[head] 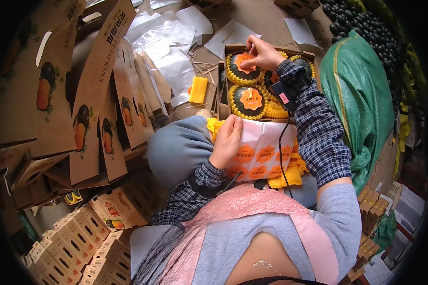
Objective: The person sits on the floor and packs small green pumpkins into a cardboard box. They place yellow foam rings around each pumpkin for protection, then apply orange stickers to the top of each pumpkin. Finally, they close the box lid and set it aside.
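Observation:
My left hand (228, 142) grips the upper left edge of a white sheet of orange stickers (260, 156), which lies across my lap. In front of me sits a cardboard box (223, 103) of dark green pumpkins in yellow foam nets. My right hand (265, 55) is over the box's far left pumpkin (248, 75). Its thumb presses on an orange scalloped sticker (243, 61) there, with the index finger curled above. The near left pumpkin (239, 105) bears a similar sticker (250, 99). My right hand and forearm partly cover the other pumpkins.
Printed cardboard cartons (92, 89) stand at left, above rows of small boxes (75, 238). A green woven sack (356, 96) is close on the right, with loose pumpkins (356, 21) behind. A yellow foam net (198, 89) and white paper (171, 53) lie on the floor. A cable (281, 142) hangs from my right wrist.

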`<state>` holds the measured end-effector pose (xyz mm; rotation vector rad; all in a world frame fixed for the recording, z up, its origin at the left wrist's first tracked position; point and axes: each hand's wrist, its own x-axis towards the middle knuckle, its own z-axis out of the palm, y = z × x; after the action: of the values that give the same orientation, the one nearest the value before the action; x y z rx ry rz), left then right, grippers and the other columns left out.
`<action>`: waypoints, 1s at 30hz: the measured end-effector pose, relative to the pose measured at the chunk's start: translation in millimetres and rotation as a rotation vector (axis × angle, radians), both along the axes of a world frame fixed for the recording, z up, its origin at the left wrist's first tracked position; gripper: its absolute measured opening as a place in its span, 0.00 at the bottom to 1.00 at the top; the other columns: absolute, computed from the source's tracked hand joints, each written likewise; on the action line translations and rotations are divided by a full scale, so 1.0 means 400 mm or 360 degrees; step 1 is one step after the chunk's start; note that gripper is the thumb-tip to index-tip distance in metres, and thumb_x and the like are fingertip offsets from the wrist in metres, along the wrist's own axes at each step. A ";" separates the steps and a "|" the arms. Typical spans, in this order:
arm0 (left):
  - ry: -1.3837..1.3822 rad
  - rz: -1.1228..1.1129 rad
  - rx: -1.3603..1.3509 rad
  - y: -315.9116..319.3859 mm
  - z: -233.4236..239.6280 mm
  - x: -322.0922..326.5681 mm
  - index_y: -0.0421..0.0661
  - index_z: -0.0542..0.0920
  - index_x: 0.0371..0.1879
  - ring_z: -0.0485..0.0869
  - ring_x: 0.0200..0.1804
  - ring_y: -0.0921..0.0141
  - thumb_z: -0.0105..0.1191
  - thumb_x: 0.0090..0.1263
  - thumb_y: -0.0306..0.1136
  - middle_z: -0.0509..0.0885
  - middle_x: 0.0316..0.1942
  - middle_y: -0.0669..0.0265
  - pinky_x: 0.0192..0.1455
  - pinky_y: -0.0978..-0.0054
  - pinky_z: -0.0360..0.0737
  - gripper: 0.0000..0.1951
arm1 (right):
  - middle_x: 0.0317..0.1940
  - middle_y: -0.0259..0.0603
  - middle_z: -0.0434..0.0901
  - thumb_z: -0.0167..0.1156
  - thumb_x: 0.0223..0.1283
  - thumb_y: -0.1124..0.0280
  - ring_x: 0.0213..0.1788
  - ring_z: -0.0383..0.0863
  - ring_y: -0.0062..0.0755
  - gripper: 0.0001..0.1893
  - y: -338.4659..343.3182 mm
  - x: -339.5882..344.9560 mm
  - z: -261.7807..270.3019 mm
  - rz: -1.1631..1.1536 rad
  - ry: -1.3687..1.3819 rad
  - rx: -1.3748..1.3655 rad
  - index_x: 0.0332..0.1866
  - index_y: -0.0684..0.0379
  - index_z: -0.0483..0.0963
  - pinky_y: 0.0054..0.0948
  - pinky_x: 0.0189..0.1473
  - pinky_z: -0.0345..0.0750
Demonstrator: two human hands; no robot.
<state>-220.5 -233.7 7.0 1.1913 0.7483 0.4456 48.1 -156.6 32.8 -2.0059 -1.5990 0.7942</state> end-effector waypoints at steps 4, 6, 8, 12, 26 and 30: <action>0.0051 -0.0032 0.0064 0.003 0.017 -0.001 0.40 0.68 0.29 0.63 0.27 0.78 0.42 0.77 0.37 0.65 0.22 0.70 0.30 0.77 0.66 0.14 | 0.33 0.41 0.74 0.72 0.43 0.54 0.40 0.79 0.43 0.27 -0.024 -0.050 0.039 -0.0032 -0.0629 0.0178 0.43 0.55 0.67 0.36 0.42 0.76; 0.0036 -0.0028 0.0039 -0.001 0.008 -0.001 0.40 0.67 0.29 0.63 0.27 0.78 0.42 0.77 0.37 0.65 0.21 0.70 0.30 0.77 0.66 0.15 | 0.39 0.39 0.73 0.68 0.47 0.54 0.43 0.79 0.44 0.20 -0.037 -0.059 0.044 0.0194 -0.0771 0.0275 0.44 0.48 0.73 0.37 0.45 0.77; 0.0023 -0.0050 -0.0017 0.001 0.003 0.002 0.39 0.68 0.29 0.64 0.27 0.78 0.42 0.76 0.37 0.66 0.21 0.70 0.30 0.78 0.65 0.15 | 0.40 0.38 0.72 0.60 0.57 0.54 0.44 0.79 0.39 0.14 -0.065 -0.070 0.030 0.0276 -0.0800 0.0154 0.46 0.47 0.76 0.35 0.45 0.77; 0.0033 -0.0014 0.0044 0.008 -0.002 -0.004 0.40 0.71 0.29 0.64 0.26 0.80 0.43 0.76 0.37 0.68 0.21 0.73 0.29 0.79 0.65 0.15 | 0.46 0.37 0.73 0.54 0.62 0.54 0.46 0.77 0.34 0.19 -0.160 -0.104 0.102 0.0070 -0.1410 0.0547 0.55 0.48 0.74 0.29 0.42 0.79; -0.0244 -0.0242 -0.0150 -0.047 0.136 0.009 0.44 0.71 0.37 0.72 0.35 0.84 0.46 0.75 0.35 0.75 0.32 0.73 0.37 0.84 0.71 0.08 | 0.43 0.35 0.74 0.67 0.44 0.70 0.46 0.72 0.34 0.14 -0.558 -0.413 0.161 -0.0262 -0.0505 0.0700 0.39 0.56 0.78 0.32 0.45 0.69; -0.0305 -0.0279 -0.0343 -0.059 0.180 0.015 0.44 0.70 0.43 0.76 0.40 0.81 0.49 0.73 0.34 0.78 0.37 0.70 0.43 0.84 0.74 0.08 | 0.41 0.37 0.75 0.67 0.43 0.74 0.44 0.73 0.37 0.13 -0.570 -0.411 0.139 -0.0347 -0.0410 0.0930 0.38 0.59 0.78 0.32 0.44 0.71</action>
<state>-214.6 -257.3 79.1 0.9867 0.5081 0.3191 -116.3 -384.6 88.4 -1.8395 -1.4829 -0.0270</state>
